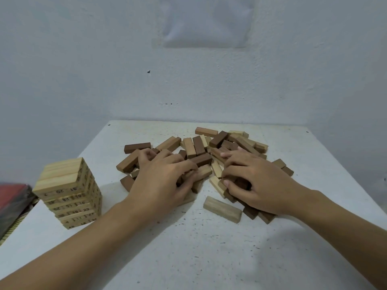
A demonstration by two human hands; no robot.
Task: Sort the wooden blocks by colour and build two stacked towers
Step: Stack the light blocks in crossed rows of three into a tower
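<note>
**Both Hands Deep in the Block Pile**

The left hand [165,178] and right hand [257,181] curled their fingers round loose blocks [199,147], which lay mid-table pointing every way. One pale block [222,209] lay flat between the wrists, long axis crosswise. The pale tower [69,189] stood upright at the table's [199,258] left edge.

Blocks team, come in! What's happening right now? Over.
Left hand in the mixed pile, fingers curled, grip unclear. Right hand grips dark blocks. Pale tower stands at left; no dark tower yet. Nothing in the way.
</note>
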